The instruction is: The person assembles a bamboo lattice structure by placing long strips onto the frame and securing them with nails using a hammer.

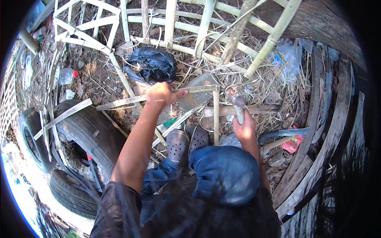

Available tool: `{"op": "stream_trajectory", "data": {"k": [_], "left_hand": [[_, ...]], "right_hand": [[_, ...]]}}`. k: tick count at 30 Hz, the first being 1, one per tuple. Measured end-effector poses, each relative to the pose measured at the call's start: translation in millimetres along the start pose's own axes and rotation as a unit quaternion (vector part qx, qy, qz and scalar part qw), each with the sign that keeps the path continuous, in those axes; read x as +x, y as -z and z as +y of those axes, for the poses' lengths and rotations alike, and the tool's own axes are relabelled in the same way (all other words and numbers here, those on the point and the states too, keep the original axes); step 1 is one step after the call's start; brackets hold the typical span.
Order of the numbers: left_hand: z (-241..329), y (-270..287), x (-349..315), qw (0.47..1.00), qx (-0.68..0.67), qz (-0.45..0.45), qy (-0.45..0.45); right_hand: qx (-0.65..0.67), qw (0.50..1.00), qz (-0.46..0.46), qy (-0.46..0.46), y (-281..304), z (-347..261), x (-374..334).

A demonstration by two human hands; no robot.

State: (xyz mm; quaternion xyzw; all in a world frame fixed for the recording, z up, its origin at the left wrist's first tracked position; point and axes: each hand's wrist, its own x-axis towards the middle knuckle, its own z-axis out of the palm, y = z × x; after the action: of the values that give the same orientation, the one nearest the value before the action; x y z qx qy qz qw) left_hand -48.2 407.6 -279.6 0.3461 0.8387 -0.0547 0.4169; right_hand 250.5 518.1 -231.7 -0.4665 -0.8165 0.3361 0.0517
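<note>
My left hand (162, 95) is closed round a long, flat bamboo strip (125, 102), its thumb lying along the strip towards the right. At its right end this strip meets a second bamboo strip (216, 115), which runs down towards my knee and forms a corner. My right hand (245, 127) grips a hammer (239, 108), its head just right of that corner and apart from it. Beneath the strip lies a flat grey slab (194, 93). A short wooden piece (260, 109) lies behind the hammer.
A bamboo lattice frame (186, 27) spans the far side. A black plastic bag (152, 65) sits beyond my left hand. Old tires (89, 129) stand at left, near a clear bottle (66, 76) with a red cap. Weathered planks (331, 135) curve along the right. Shavings cover the ground.
</note>
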Motion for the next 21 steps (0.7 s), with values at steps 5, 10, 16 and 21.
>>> {"op": "stream_trajectory", "data": {"k": [5, 10, 16, 21], "left_hand": [[-3, -29, -23, 0.980, -0.016, 0.195, -0.028], [18, -50, -47, 0.964, 0.053, 0.258, 0.025], [3, 4, -121, 0.943, 0.036, 0.327, 0.043], [0, 102, -163, 0.930, -0.108, 0.274, 0.218]], "right_hand": [[0.020, 0.998, 0.046, 0.028, 56, 4, 1], [0.079, 0.989, 0.122, -0.040, 117, 31, -36], [0.083, 0.985, 0.144, -0.033, 177, 44, -91], [0.104, 0.980, 0.169, 0.012, 235, 26, -136]]}}
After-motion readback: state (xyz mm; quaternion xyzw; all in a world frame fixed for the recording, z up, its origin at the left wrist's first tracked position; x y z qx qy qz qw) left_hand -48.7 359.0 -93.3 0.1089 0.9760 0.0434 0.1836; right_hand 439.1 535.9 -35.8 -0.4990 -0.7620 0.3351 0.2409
